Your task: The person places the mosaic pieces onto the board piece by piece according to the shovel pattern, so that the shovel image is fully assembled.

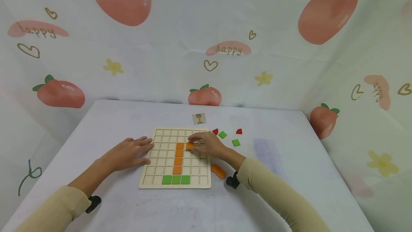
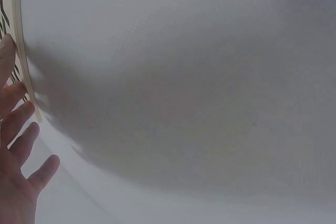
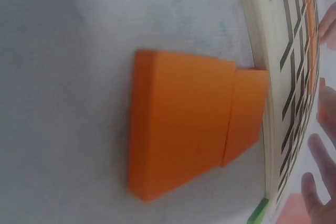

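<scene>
A pale wooden grid board [image 1: 159,171] lies on the table. In its cells sit a column of several orange tiles [image 1: 178,161] and a bottom row of green tiles [image 1: 176,179]. My right hand [image 1: 209,145] reaches over the board from the right and pinches an orange tile [image 1: 190,146], just right of the column's top. Whether this tile touches the board cannot be made out. At the board's left edge, my left hand [image 1: 127,154] rests with fingers extended, their tips touching the rim [image 2: 19,35].
Two orange tiles [image 3: 184,119] lie together by the board's right edge. Behind the right hand are green tiles [image 1: 236,142] and red quarter-round pieces [image 1: 239,131]. A small picture card [image 1: 199,118] lies beyond the board. Printed cloth [image 1: 167,63] hangs behind the table.
</scene>
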### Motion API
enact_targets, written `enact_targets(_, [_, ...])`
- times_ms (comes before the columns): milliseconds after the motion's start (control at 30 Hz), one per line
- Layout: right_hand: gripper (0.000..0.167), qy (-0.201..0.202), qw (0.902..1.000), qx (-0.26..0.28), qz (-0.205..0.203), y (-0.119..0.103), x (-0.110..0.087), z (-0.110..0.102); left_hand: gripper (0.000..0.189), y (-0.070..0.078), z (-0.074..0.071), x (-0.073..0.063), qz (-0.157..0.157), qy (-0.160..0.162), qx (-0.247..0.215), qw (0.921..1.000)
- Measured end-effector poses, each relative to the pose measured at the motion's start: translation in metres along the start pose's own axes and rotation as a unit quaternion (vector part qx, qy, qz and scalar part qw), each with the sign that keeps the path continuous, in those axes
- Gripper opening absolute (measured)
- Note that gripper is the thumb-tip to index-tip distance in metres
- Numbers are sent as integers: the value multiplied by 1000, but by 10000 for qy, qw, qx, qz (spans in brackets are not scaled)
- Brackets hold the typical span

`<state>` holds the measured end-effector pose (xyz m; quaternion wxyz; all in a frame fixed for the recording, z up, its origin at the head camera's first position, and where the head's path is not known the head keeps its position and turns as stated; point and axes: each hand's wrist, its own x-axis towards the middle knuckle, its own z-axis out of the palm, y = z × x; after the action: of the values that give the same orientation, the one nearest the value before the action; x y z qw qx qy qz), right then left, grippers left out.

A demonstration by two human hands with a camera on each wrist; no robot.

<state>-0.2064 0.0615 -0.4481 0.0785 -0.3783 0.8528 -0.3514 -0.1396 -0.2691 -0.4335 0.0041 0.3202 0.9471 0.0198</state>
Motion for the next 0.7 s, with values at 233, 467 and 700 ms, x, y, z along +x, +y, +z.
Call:
enact_targets(233, [41, -92, 9996, -192, 208, 3, 5, 5, 61, 1, 0, 1, -57, -61, -38, 10000])
enact_targets(467, [41, -12, 9988, -431, 240, 3, 8, 9, 60, 0, 0, 1, -29, -47, 2, 10000])
enact_targets(700, [41, -34, 9987, -448, 246, 1, 12, 10, 60, 0, 0, 0, -39, -36, -29, 10000])
